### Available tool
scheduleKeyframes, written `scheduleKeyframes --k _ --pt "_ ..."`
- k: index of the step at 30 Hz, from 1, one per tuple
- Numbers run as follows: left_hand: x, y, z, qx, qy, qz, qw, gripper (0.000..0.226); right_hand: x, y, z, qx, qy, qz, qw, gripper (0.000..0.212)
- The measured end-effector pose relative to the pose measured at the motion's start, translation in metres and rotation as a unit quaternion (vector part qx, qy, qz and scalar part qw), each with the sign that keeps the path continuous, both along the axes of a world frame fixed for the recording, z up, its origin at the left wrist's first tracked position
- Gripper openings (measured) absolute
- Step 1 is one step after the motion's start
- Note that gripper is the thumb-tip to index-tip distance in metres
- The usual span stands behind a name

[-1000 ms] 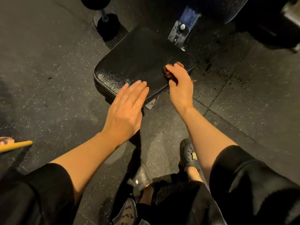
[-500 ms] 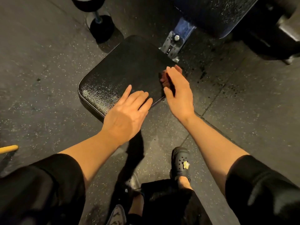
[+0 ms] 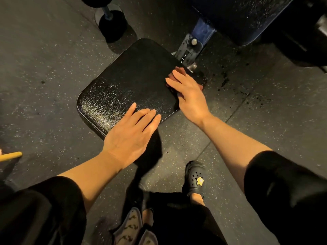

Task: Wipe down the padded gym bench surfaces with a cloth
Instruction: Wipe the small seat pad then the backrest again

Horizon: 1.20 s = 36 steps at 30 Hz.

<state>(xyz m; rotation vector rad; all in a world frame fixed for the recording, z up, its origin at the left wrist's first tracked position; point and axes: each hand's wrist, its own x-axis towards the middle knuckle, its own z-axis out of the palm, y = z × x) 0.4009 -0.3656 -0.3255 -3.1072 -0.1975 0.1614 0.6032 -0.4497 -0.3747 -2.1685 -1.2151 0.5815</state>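
Note:
A black padded bench seat [image 3: 131, 82] with a glossy pebbled surface lies in the middle of the view. My left hand [image 3: 131, 133] rests flat on its near edge, fingers straight and together. My right hand [image 3: 189, 96] presses with straight fingers on a reddish-brown cloth [image 3: 179, 71] at the seat's right edge, close to the metal hinge. Most of the cloth is hidden under that hand. The bench's dark backrest pad [image 3: 242, 16] rises at the top right.
A blue-grey metal bracket [image 3: 190, 50] with a bolt joins seat and backrest. A dumbbell [image 3: 109, 20] stands on the speckled rubber floor at the top left. A yellow stick tip [image 3: 12, 155] pokes in from the left. My black clogs [image 3: 194, 177] stand below the bench.
My right hand has slid the cloth along the seat's right edge toward the hinge. My left hand has stayed flat on the near edge. The camera view has shifted.

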Motion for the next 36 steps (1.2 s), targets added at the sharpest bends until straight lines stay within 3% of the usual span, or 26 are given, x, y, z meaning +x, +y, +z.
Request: scheduleKeyframes --k 2,4,6,8,10,12,16,19,24,28,31,34,36 --pt "0.0 0.0 0.003 -0.004 0.02 -0.004 1.0 0.054 0.019 0.001 -0.005 -0.017 -0.018 -0.03 0.999 0.06" --pt "0.0 0.002 0.005 -0.002 0.036 -0.005 0.999 0.063 0.037 -0.008 -0.011 -0.038 0.002 -0.158 0.987 0.059" --pt "0.001 0.002 0.006 0.002 0.049 -0.007 0.999 0.07 0.045 -0.031 -0.018 -0.044 0.052 -0.311 0.948 0.054" --pt "0.002 0.002 0.007 0.001 0.051 -0.001 0.999 0.072 0.041 -0.05 -0.02 -0.036 0.101 -0.389 0.915 0.05" --pt "0.003 0.0 0.007 0.006 0.059 0.003 0.998 0.075 0.032 -0.053 -0.02 -0.02 0.154 -0.375 0.914 0.05" --pt "0.004 -0.003 0.009 0.018 0.046 0.007 0.999 0.062 0.02 -0.044 -0.015 0.013 0.229 -0.357 0.905 0.053" --pt "0.006 -0.01 0.013 0.011 0.006 0.027 1.0 0.04 -0.028 -0.047 0.002 0.087 0.329 -0.429 0.837 0.052" --pt "0.004 -0.01 0.016 0.012 0.0 0.022 1.0 0.04 -0.072 -0.064 0.015 0.085 0.369 -0.391 0.839 0.054" --pt "-0.013 -0.024 0.026 -0.004 -0.008 0.038 0.999 0.046 -0.065 -0.054 0.019 0.117 0.345 -0.478 0.799 0.054" --pt "-0.031 -0.031 0.025 0.0 0.012 0.069 0.998 0.062 -0.1 -0.034 0.023 0.094 0.414 -0.411 0.807 0.065" --pt "-0.039 -0.032 0.025 -0.003 0.006 0.091 0.996 0.065 -0.118 -0.052 0.031 0.093 0.397 -0.381 0.83 0.052" --pt "-0.04 -0.031 0.025 0.001 0.003 0.104 0.995 0.062 -0.088 -0.044 0.038 0.161 0.387 -0.467 0.779 0.039" --pt "-0.041 -0.03 0.025 -0.001 -0.004 0.117 0.993 0.061 -0.081 -0.026 0.042 0.156 0.377 -0.468 0.784 0.039"
